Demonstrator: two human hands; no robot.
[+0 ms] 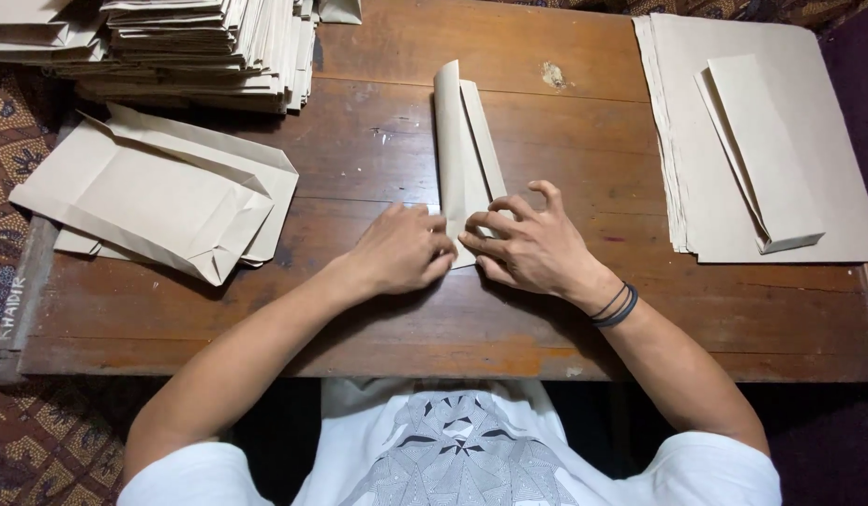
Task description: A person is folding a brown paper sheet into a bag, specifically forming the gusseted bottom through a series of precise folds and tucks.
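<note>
Brown paper's near end — under both hands

left hand: pressing the near end of the folded brown paper
right hand: fingers on the same end, perhaps pinching a fold
table: worn wood
</note>
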